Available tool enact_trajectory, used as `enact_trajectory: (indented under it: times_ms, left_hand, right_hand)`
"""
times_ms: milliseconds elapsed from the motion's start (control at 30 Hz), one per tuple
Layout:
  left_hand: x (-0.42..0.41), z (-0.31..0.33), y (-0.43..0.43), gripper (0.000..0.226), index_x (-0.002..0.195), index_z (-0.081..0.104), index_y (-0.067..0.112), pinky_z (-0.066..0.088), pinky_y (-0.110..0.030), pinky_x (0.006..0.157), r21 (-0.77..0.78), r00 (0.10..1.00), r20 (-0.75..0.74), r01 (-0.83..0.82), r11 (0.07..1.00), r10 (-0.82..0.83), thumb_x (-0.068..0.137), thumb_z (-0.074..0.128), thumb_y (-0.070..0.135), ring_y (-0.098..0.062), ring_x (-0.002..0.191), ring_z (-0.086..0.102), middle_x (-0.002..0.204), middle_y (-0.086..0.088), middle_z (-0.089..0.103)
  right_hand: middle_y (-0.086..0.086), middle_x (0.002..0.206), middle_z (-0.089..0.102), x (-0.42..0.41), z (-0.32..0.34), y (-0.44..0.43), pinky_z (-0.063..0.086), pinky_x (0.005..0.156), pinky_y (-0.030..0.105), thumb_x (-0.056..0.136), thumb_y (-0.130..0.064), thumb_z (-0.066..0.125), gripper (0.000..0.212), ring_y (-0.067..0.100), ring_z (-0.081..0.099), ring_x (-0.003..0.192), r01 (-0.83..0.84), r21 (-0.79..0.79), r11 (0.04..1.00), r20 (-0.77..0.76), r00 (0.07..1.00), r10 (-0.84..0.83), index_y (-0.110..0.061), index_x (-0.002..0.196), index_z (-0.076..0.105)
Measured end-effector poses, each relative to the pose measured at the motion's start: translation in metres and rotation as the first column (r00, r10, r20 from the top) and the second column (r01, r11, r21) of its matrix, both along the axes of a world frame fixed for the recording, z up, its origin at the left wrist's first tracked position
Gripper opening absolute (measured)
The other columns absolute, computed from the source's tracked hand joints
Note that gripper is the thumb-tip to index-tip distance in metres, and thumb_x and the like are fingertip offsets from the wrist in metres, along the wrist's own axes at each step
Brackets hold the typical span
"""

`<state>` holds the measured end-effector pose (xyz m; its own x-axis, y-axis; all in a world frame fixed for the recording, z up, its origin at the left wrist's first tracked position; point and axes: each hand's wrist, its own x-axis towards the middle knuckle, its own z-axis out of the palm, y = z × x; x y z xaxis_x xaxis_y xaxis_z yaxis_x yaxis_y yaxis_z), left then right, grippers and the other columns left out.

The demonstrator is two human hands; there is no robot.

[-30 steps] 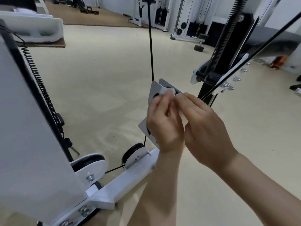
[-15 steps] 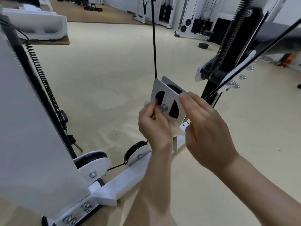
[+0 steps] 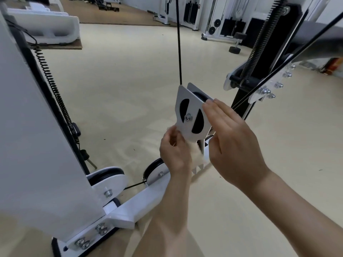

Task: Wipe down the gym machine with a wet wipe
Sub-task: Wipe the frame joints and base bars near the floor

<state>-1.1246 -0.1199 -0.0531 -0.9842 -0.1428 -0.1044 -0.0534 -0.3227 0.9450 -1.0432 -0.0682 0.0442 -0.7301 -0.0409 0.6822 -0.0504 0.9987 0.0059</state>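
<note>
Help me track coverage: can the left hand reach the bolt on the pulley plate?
Probably yes: the bolt is uncovered just above the left hand; the right hand touches only the plate edge.

Left hand (image 3: 174, 154) pinches white wipe (image 3: 197, 153) against lower edge of pulley bracket (image 3: 189, 108); right hand (image 3: 233, 143), fingers straight, touches bracket's right side. Black cable (image 3: 178, 43) rises above bracket.

Crumpled wet wipe (image 3: 197, 152) (blurred) lies just below tilted white pulley bracket (image 3: 193, 110).

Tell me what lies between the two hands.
Head view: the pulley bracket's lower end and the wipe, between left hand and right hand.
</note>
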Motion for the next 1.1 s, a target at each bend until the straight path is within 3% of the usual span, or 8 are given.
enact_trajectory:
  times_ms: [167, 300, 400, 533, 767, 867, 967, 1100]
  left_hand:
    - [-0.030, -0.030, -0.001, 0.029, 0.111, 0.071, 0.013, 0.052, -0.039, 0.093, -0.261, 0.997, 0.013, 0.080, 0.962, -0.079, 0.098, 0.045, 0.016, -0.021, 0.099, 0.064, 0.103, -0.003, 0.070]
    - [-0.033, -0.042, -0.007, 0.025, 0.099, 0.068, -0.002, 0.046, -0.033, 0.071, -0.227, 0.988, 0.104, 0.135, 0.964, -0.114, 0.094, 0.044, 0.000, -0.032, 0.074, 0.055, 0.086, -0.020, 0.066]
    - [-0.020, -0.050, -0.002, 0.021, 0.090, 0.072, 0.012, 0.049, -0.031, 0.082, -0.102, 0.970, 0.189, 0.178, 0.979, -0.157, 0.088, 0.051, 0.009, -0.024, 0.081, 0.061, 0.085, 0.000, 0.071]
    - [0.024, -0.056, 0.012, 0.035, 0.118, 0.070, 0.018, 0.050, -0.030, 0.097, -0.034, 0.965, 0.236, 0.124, 0.992, -0.112, 0.092, 0.049, 0.006, -0.012, 0.104, 0.064, 0.110, 0.006, 0.071]
    - [0.059, -0.053, 0.013, 0.026, 0.063, 0.052, 0.014, 0.032, -0.025, 0.057, -0.115, 0.939, 0.287, 0.230, 0.966, -0.190, 0.079, 0.040, -0.003, -0.020, 0.062, 0.039, 0.059, 0.001, 0.050]
    - [0.059, -0.046, 0.006, 0.034, 0.056, 0.039, 0.016, 0.023, -0.026, 0.052, -0.234, 0.957, 0.276, 0.161, 0.959, -0.093, 0.081, 0.044, -0.006, -0.019, 0.058, 0.029, 0.053, 0.001, 0.038]
    - [0.061, -0.046, 0.001, 0.029, 0.059, 0.057, 0.015, 0.033, -0.023, 0.055, -0.326, 0.979, 0.194, 0.124, 0.937, -0.062, 0.085, 0.053, 0.003, -0.013, 0.056, 0.040, 0.054, 0.001, 0.052]
    - [0.051, -0.020, 0.002, 0.015, 0.088, 0.075, 0.020, 0.054, -0.026, 0.080, 0.021, 0.969, 0.228, 0.097, 0.995, -0.100, 0.082, 0.069, 0.008, -0.009, 0.082, 0.069, 0.082, 0.006, 0.075]
  right_hand:
    - [0.021, 0.134, 0.058, 0.002, -0.001, 0.000, 0.030, 0.112, 0.028, 0.075, -0.001, 0.030, 0.061, 0.028, 0.044, 0.130, 0.008, 0.003, 1.000, 0.002, 1.000, -0.008, 0.008, 0.131, 0.054]
    - [0.019, 0.135, 0.057, 0.000, 0.000, -0.003, 0.031, 0.111, 0.026, 0.071, 0.008, 0.040, 0.062, 0.029, 0.045, 0.131, -0.017, -0.039, 0.999, 0.007, 1.000, 0.017, 0.007, 0.131, 0.054]
    - [0.017, 0.138, 0.056, 0.001, -0.002, -0.001, 0.034, 0.111, 0.028, 0.072, 0.008, 0.043, 0.063, 0.027, 0.044, 0.134, -0.009, -0.065, 0.998, 0.012, 1.000, 0.009, 0.004, 0.134, 0.052]
    - [0.018, 0.138, 0.055, 0.001, -0.003, 0.000, 0.034, 0.112, 0.030, 0.072, 0.008, 0.041, 0.063, 0.028, 0.044, 0.134, 0.004, -0.084, 0.996, 0.023, 1.000, -0.002, 0.005, 0.134, 0.052]
    - [0.020, 0.140, 0.053, 0.003, -0.005, 0.001, 0.033, 0.113, 0.033, 0.076, -0.003, 0.026, 0.064, 0.031, 0.042, 0.135, -0.001, -0.055, 0.999, 0.030, 1.000, 0.002, 0.006, 0.134, 0.051]
    - [0.022, 0.142, 0.050, 0.004, -0.008, -0.001, 0.028, 0.116, 0.033, 0.077, -0.003, 0.025, 0.064, 0.035, 0.041, 0.137, 0.004, -0.010, 1.000, 0.044, 0.999, -0.004, 0.007, 0.134, 0.052]
    - [0.024, 0.144, 0.046, 0.004, -0.011, -0.004, 0.030, 0.115, 0.039, 0.080, -0.004, 0.025, 0.060, 0.038, 0.037, 0.139, 0.007, -0.005, 1.000, 0.054, 0.999, -0.007, 0.006, 0.131, 0.055]
    - [0.017, 0.137, 0.055, 0.034, -0.040, -0.011, 0.039, 0.110, 0.036, 0.093, 0.002, 0.026, 0.048, 0.033, 0.046, 0.133, -0.106, -0.155, 0.982, -0.059, 0.993, 0.098, 0.000, 0.126, 0.061]
